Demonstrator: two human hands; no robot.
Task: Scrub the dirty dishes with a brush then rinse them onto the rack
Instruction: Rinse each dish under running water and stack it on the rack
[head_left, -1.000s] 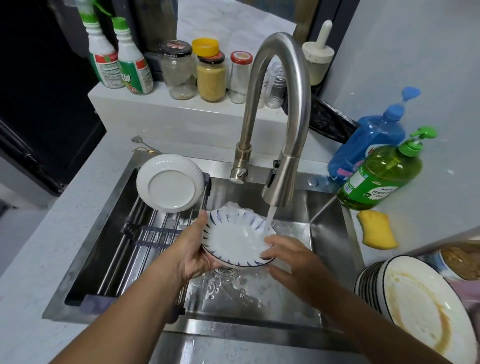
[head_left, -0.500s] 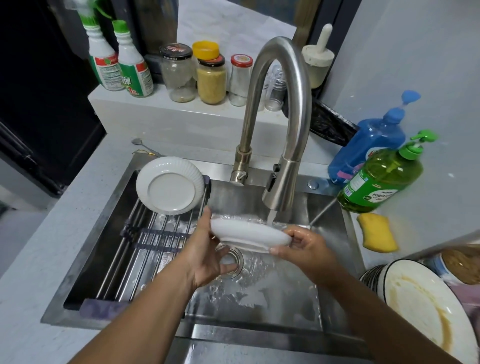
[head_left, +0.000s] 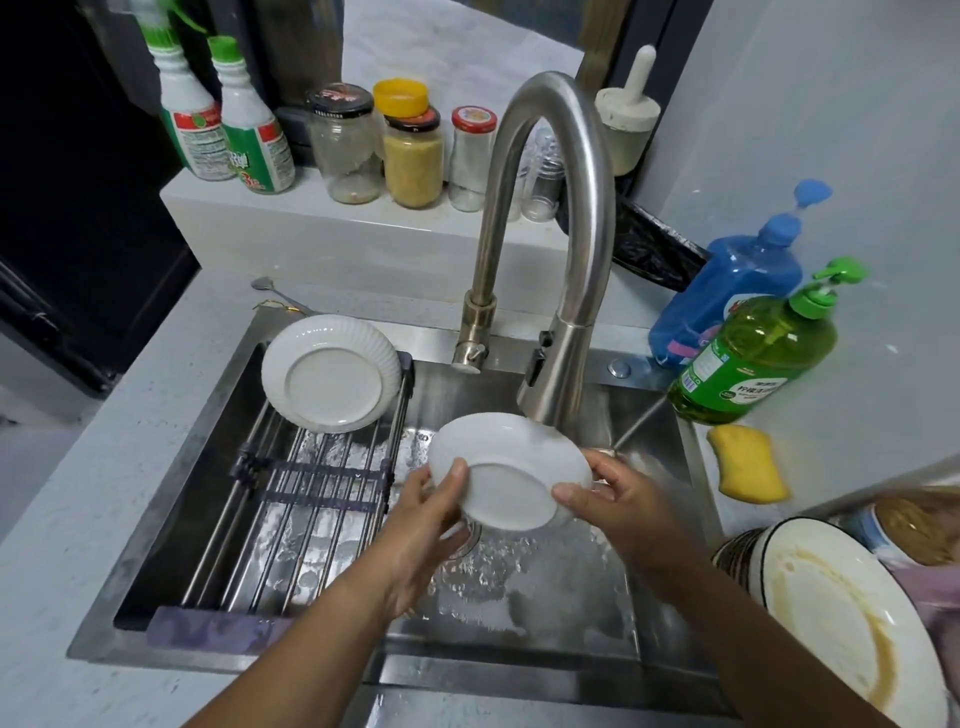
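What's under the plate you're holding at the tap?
Under the plate, gripped by the left hand and right hand, lies the wet sink floor with splashing water. Part of the drain rim shows; the rest is covered by the plate.

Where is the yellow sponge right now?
The yellow sponge lies on the counter right of the sink, just below the green soap bottle.

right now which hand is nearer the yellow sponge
Right. The right hand holds the plate's sink-side edge toward the yellow sponge; the left hand is farther, across the plate.
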